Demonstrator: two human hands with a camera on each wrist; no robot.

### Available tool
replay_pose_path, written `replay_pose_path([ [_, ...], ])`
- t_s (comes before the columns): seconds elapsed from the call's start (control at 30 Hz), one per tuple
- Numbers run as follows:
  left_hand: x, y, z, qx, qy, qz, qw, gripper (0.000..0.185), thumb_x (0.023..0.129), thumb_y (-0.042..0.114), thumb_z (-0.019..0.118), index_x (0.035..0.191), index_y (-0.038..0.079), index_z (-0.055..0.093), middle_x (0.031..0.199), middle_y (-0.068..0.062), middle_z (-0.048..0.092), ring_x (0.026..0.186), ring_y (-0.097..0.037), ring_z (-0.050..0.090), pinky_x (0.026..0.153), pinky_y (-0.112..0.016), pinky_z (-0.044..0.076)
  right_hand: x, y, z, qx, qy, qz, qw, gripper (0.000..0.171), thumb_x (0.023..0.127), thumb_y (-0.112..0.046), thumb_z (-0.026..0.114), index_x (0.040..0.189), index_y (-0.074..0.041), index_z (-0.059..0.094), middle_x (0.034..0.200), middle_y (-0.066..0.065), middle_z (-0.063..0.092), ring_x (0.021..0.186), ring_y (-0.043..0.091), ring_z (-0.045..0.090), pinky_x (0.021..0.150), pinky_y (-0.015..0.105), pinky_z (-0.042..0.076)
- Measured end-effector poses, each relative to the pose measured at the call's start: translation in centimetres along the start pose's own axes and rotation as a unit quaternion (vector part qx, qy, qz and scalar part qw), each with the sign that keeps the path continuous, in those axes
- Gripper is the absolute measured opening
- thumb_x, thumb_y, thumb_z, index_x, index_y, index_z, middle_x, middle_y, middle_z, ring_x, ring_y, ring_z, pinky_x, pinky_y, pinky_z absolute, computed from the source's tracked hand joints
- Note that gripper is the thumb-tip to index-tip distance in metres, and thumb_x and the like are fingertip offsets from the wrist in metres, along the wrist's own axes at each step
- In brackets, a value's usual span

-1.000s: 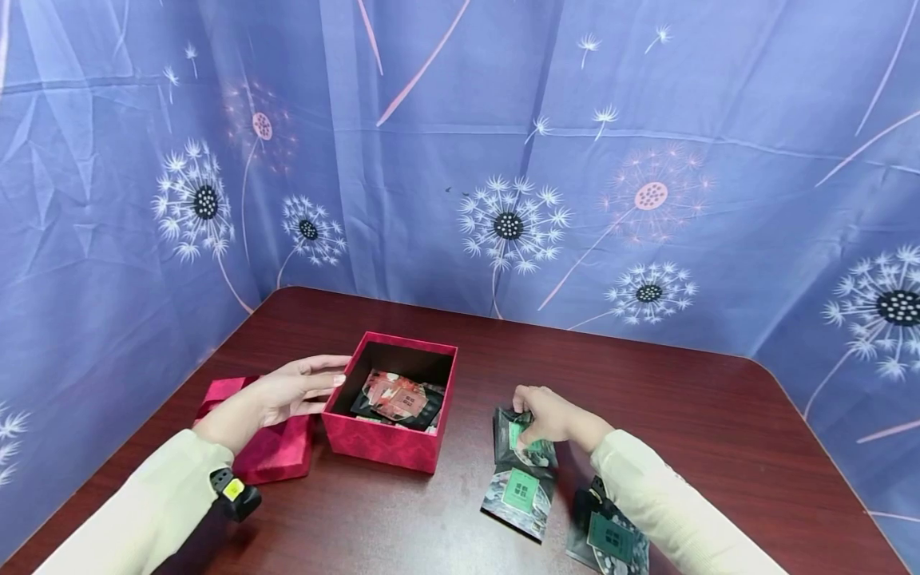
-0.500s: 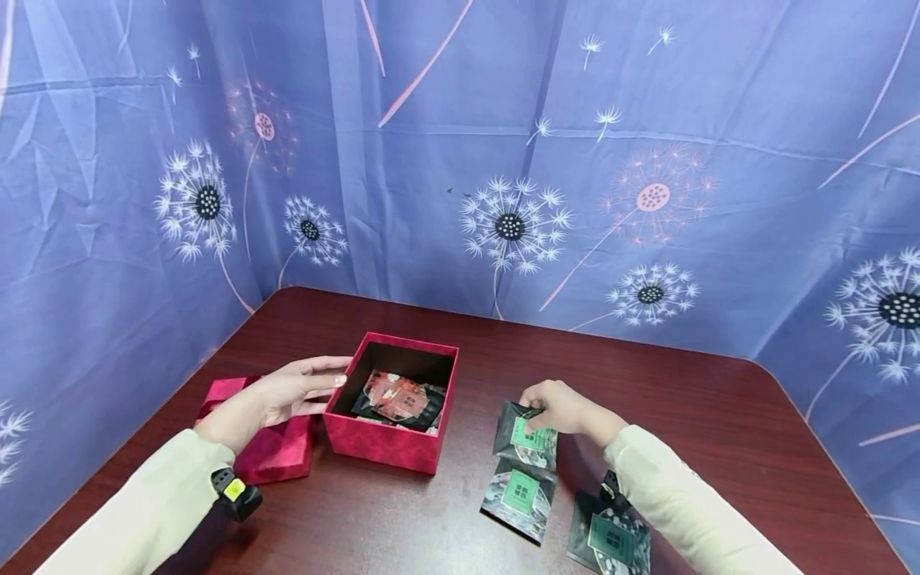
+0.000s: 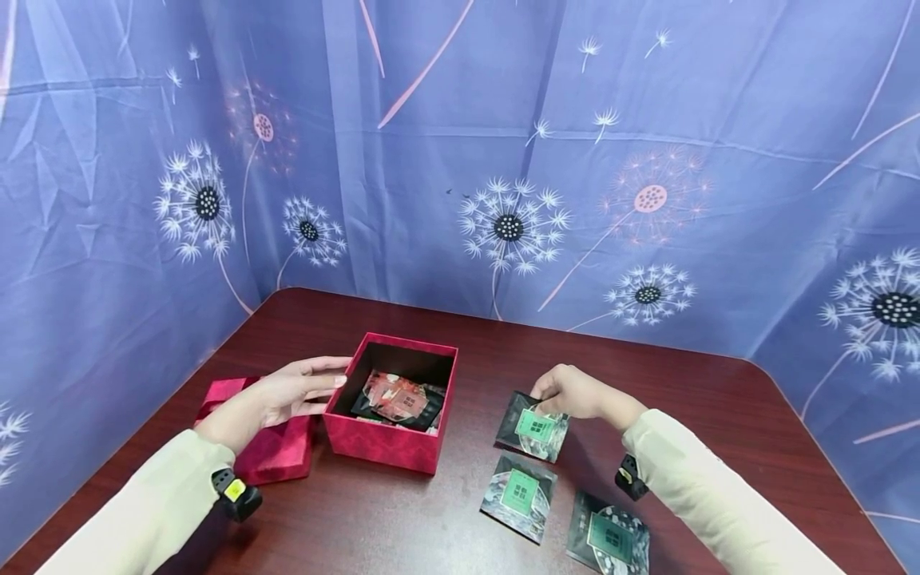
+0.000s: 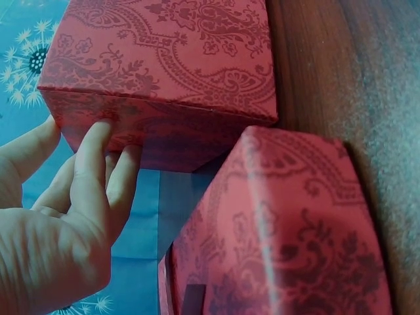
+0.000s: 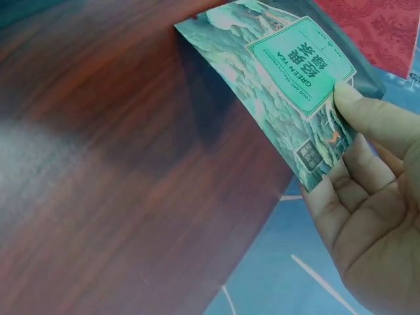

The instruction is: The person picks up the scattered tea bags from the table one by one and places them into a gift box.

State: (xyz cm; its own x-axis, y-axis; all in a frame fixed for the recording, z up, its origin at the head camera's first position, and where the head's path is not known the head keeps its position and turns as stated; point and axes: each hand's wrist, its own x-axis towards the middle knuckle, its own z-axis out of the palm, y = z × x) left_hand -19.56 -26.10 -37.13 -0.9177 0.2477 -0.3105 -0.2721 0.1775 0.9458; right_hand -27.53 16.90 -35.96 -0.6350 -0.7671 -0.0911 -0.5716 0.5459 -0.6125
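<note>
We rest our left hand [image 3: 287, 394], fingers straight, against the open red box [image 3: 391, 438] to steady it, while our right hand [image 3: 575, 393] pinches a green tea packet [image 3: 533, 427] lifted just right of it.

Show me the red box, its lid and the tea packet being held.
Box [image 3: 384, 442]: head view, front wall.
Lid [image 3: 280, 451]: head view, top face.
Packet [image 5: 298, 62]: right wrist view, green label.
</note>
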Motion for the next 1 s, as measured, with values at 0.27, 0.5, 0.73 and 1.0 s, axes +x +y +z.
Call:
replay_pose_path([
  [0.27,0.0,-0.1,0.0,-0.005,-0.002,0.002,1.0,0.066,0.095,0.028,0.056,0.149,0.005,0.026,0.149,-0.025,0.033,0.135,-0.038,0.037,0.102,-0.043,0.044,-0.5,-1.0,-1.0,-0.04,0.007,-0.002,0.999,0.016,0.084,0.007,0.059,0.084,-0.004,0.071,0.065,-0.003,0.058,0.056,0.001,0.04,0.057,0.02,0.038],
  [0.5,-0.1,-0.2,0.0,-0.007,-0.011,0.003,0.9999,0.067,0.095,0.028,0.056,0.149,0.004,0.025,0.149,-0.025,0.033,0.135,-0.038,0.036,0.102,-0.043,0.044,-0.4,-1.8,-1.6,-0.055,0.009,0.0,0.998,0.023,0.084,0.011,0.052,0.088,-0.002,0.07,0.071,-0.002,0.06,0.059,0.002,0.043,0.059,0.021,0.04],
  [0.73,0.2,-0.3,-0.1,-0.005,-0.006,0.004,1.0,0.066,0.096,0.028,0.056,0.149,0.004,0.025,0.149,-0.026,0.032,0.136,-0.039,0.035,0.101,-0.043,0.045,0.4,-3.1,-2.1,-0.054,0.019,-0.013,0.998,0.021,0.084,0.01,0.052,0.093,0.003,0.069,0.079,0.003,0.068,0.068,0.003,0.051,0.064,0.021,0.044],
  [1.0,0.1,-0.3,-0.2,-0.009,-0.002,0.005,0.9999,0.066,0.095,0.028,0.056,0.149,0.004,0.026,0.148,-0.025,0.035,0.133,-0.037,0.04,0.098,-0.04,0.047,1.9,-5.0,-2.6,-0.013,0.031,-0.005,0.999,0.018,0.086,0.008,0.051,0.094,0.003,0.067,0.079,0.002,0.066,0.068,0.006,0.05,0.065,0.022,0.042],
])
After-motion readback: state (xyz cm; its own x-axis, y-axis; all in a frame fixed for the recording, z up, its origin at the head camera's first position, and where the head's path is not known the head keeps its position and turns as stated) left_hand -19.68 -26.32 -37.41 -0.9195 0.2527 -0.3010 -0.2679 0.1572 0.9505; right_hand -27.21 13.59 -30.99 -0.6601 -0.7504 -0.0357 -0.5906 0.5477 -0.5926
